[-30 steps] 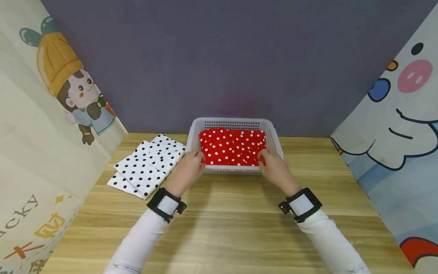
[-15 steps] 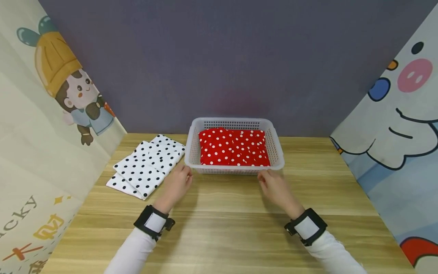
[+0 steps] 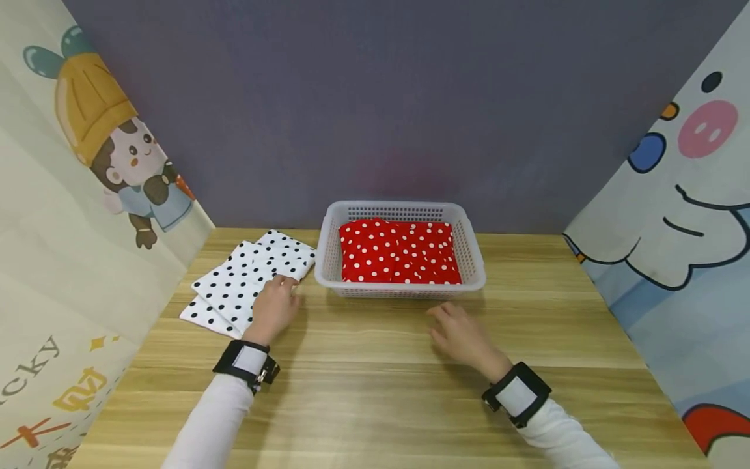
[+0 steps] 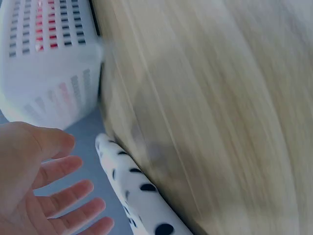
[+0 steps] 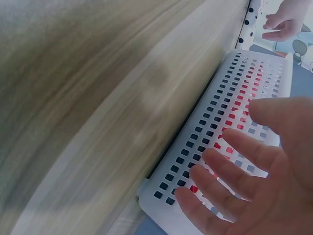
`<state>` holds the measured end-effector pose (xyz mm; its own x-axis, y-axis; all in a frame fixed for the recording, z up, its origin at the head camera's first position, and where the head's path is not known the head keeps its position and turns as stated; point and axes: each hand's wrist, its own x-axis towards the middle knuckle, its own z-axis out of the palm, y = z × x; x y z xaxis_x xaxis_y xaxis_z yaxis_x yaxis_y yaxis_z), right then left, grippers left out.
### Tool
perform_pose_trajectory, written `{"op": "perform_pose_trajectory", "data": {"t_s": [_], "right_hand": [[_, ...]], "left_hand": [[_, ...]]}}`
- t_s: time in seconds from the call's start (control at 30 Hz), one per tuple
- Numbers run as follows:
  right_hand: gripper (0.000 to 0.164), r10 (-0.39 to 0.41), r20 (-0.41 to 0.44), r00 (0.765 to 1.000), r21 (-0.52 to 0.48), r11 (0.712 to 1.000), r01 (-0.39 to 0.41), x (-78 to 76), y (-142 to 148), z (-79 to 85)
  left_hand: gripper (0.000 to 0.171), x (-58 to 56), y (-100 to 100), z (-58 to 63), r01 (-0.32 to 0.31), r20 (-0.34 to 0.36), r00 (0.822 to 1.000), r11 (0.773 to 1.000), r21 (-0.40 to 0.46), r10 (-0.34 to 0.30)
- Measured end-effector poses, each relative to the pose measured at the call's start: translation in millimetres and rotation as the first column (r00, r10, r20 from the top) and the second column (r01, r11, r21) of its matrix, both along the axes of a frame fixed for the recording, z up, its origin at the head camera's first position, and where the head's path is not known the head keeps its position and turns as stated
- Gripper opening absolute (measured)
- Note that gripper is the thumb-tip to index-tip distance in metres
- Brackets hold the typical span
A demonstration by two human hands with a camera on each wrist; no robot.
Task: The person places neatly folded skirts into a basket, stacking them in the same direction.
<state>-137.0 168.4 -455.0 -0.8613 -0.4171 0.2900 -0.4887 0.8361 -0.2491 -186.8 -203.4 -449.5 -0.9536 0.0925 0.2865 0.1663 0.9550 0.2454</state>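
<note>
wooden tabletop (image 3: 381, 365) runs back to a grey wall, cartoon panels closing both sides. both wrist views are blurred. bare wood lies open in front of the white basket (image 3: 476, 260), which holds a red dotted cloth (image 3: 398, 253). left hand (image 3: 272, 309), fingers loosely apart, rests at the edge of the black-dotted cloth (image 3: 234, 290). right hand (image 3: 463, 335), fingers spread, hovers just before the basket, holding nothing.

A wooden table (image 3: 381, 391) stands between cartoon-printed side panels (image 3: 70, 195) and a grey backdrop (image 3: 381, 98).
</note>
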Motion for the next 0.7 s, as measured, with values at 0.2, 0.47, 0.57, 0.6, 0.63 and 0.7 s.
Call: {"op": "perform_pose_trajectory", "data": {"t_s": [0.2,0.47,0.57,0.6,0.63,0.7], "right_hand": [[0.035,0.032,-0.015,0.999,0.007,0.999,-0.032,3.5,0.8,-2.1],[0.036,0.066,-0.015,0.998,-0.007,0.998,-0.066,9.3,0.0,-6.5],[0.035,0.069,-0.013,0.997,-0.008,0.998,-0.07,10.0,-0.3,-7.9],[0.035,0.07,-0.015,0.997,-0.011,0.997,-0.07,10.1,-0.3,-8.3],[0.035,0.071,-0.019,0.997,-0.011,0.997,-0.071,10.1,-0.3,-8.8],[0.034,0.072,-0.025,0.997,-0.011,0.997,-0.072,10.3,-0.3,-9.7]], "left_hand": [[0.036,-7.2,-15.5,-4.6,-0.072,0.092,0.993,0.996,-0.048,0.076],[0.045,-16.3,-27.2,-11.7,-0.121,0.199,0.971,0.989,-0.085,0.136],[0.046,-21.2,-30.2,-13.7,-0.12,0.248,0.958,0.987,-0.106,0.143],[0.046,-22.8,-31.0,-14.1,-0.117,0.268,0.953,0.986,-0.115,0.144],[0.046,-24.0,-31.4,-14.2,-0.113,0.291,0.946,0.986,-0.125,0.146],[0.046,-25.7,-31.6,-14.0,-0.108,0.335,0.93,0.985,-0.137,0.148]]}}
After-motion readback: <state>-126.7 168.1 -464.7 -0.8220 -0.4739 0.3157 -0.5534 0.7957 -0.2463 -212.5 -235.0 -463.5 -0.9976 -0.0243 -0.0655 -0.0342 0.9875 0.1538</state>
